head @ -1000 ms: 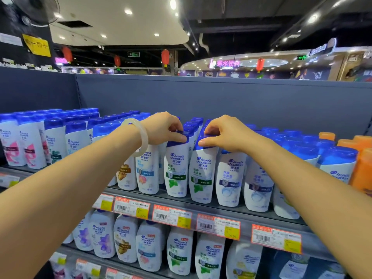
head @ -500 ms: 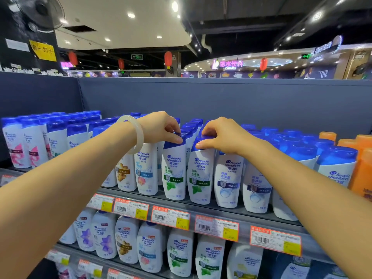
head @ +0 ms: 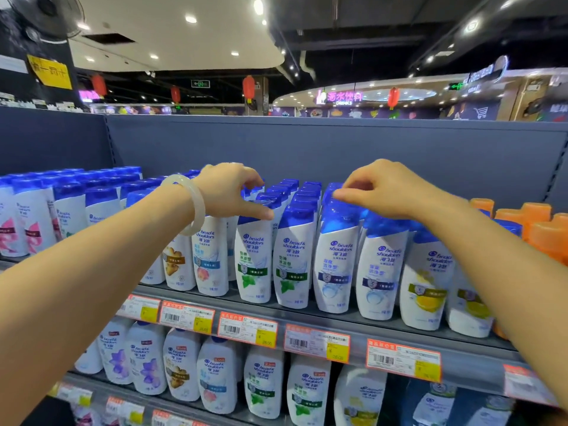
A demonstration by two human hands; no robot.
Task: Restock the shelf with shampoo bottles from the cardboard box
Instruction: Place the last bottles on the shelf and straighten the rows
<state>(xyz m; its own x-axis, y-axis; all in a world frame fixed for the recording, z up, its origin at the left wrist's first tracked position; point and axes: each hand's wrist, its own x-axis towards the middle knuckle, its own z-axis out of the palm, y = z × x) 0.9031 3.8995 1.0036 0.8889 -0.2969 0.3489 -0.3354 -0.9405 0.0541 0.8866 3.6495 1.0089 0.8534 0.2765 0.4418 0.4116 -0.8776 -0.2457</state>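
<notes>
A: Both arms stretched out over the top shelf (head: 307, 312), palms down. Left hand (head: 229, 190) curled into a loose claw above the blue caps, thumb tip touching the cap of the mint-label shampoo bottle (head: 253, 256) at the front of its row. Fingers bent, hanging just over the caps behind; hard to say whether pinching that cap or merely resting on it

B: Pale bangle (head: 192, 204) riding the left wrist. Over to the right hand (head: 388, 189): fingers curled too, fingertips down at the caps just right of the mint-label bottle, above the front blue-label bottle (head: 336, 265). No bottle lifted; real grip or only a touch, cannot tell

A: Wrists level, elbows low, forearms angling up from the bottom corners

B: Shampoo bottles standing upright in tight rows all along that shelf, orange bottles (head: 541, 229) at the far right end. More bottles on the shelf below (head: 196, 404), price tags (head: 247, 329) along the top shelf's front edge. No cardboard box in sight
</notes>
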